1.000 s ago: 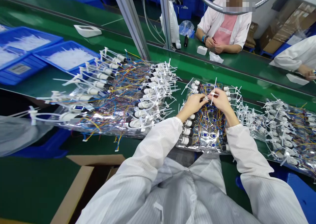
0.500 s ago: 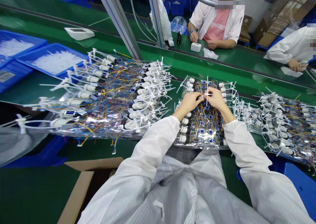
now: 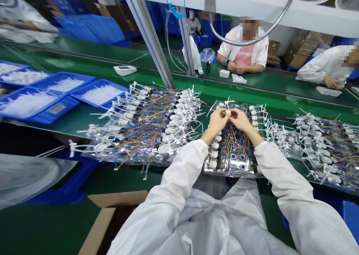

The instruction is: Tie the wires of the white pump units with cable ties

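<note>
My left hand [image 3: 216,120] and my right hand [image 3: 240,119] meet above a clear plastic tray [image 3: 234,165] of small white cylindrical parts with coloured wires. Both pinch a small white part with a white cable tie [image 3: 227,111] between their fingertips. The tie's tail sticks up between the hands. Rows of white-capped cylinders [image 3: 214,154] line the tray's left edge under my left wrist. Both arms wear white striped sleeves.
A larger pile of wired parts with cable ties [image 3: 151,126] lies to the left, another [image 3: 322,146] to the right. Blue bins of white ties [image 3: 101,94] stand far left. Across the green belt [image 3: 213,88] two people in white coats work. A cardboard box [image 3: 109,213] sits below.
The camera has tilted up and shows more of the far side. My hands stay pinched together on the white part; the tie's tail now looks shorter above them.
</note>
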Demonstrator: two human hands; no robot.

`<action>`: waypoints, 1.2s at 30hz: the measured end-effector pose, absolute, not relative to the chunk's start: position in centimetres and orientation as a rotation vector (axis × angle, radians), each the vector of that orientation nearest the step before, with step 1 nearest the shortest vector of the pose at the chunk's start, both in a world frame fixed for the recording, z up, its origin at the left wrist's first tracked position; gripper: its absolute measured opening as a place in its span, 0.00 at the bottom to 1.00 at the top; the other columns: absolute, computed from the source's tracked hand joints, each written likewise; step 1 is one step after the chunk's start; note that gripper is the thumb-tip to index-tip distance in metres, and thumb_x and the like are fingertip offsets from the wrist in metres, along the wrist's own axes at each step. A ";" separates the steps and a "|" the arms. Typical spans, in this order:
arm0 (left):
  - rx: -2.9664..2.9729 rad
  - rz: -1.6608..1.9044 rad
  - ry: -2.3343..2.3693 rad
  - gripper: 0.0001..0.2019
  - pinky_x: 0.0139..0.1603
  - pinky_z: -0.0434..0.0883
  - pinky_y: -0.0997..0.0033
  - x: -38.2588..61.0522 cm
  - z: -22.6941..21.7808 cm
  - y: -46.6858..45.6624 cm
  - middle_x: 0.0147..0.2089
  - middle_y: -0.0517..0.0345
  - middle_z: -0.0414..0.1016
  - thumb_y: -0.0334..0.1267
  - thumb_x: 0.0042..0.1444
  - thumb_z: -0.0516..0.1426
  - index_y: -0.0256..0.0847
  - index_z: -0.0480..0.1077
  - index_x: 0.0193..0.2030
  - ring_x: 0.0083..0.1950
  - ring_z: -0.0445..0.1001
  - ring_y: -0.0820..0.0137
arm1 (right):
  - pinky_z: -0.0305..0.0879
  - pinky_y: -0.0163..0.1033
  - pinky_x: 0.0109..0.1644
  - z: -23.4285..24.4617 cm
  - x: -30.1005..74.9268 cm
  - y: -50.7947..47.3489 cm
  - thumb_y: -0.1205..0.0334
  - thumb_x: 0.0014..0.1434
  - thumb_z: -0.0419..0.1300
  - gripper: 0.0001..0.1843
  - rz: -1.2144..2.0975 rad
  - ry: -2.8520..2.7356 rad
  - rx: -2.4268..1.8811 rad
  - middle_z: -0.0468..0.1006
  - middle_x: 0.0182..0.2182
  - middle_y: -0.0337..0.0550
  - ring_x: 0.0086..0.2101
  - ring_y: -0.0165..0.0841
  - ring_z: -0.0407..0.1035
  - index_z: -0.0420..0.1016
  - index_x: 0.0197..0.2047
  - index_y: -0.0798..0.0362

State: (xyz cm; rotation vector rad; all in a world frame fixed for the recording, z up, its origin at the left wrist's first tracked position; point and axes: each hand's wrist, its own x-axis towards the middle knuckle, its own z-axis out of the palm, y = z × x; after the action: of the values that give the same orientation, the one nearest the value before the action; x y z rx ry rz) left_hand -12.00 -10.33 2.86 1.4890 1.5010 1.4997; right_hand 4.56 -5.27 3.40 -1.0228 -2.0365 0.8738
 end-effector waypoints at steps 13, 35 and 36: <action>1.287 2.233 1.443 0.18 0.49 0.79 0.68 -14.6 10.4 -17.2 0.56 0.52 0.78 0.45 0.81 0.41 0.50 0.67 0.64 0.51 0.83 0.68 | 0.63 0.55 0.65 5.3 0.8 -8.2 0.67 0.64 0.68 0.03 0.431 -2.768 -0.992 0.86 0.45 0.55 0.53 0.50 0.73 0.85 0.38 0.53; 2.108 0.186 2.213 0.14 0.58 0.79 0.52 -15.9 5.3 -12.1 0.59 0.41 0.85 0.43 0.70 0.60 0.44 0.84 0.54 0.59 0.84 0.47 | 0.69 0.42 0.43 9.4 32.7 -17.1 0.65 0.63 0.69 0.13 0.609 -2.200 -2.227 0.75 0.16 0.41 0.25 0.38 0.75 0.81 0.26 0.51; 2.120 0.188 2.194 0.13 0.57 0.79 0.53 -15.8 5.4 -12.2 0.57 0.42 0.86 0.43 0.71 0.59 0.43 0.85 0.53 0.58 0.84 0.48 | 0.70 0.42 0.44 8.4 32.7 -17.4 0.66 0.62 0.69 0.10 0.600 -2.161 -2.236 0.75 0.16 0.41 0.26 0.39 0.76 0.82 0.28 0.52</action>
State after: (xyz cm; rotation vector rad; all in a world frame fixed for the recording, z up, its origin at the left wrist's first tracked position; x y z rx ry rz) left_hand -15.77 -12.16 5.37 2.1196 2.1941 0.1879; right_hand 32.68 -17.38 8.39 -2.2361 -2.1610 0.6002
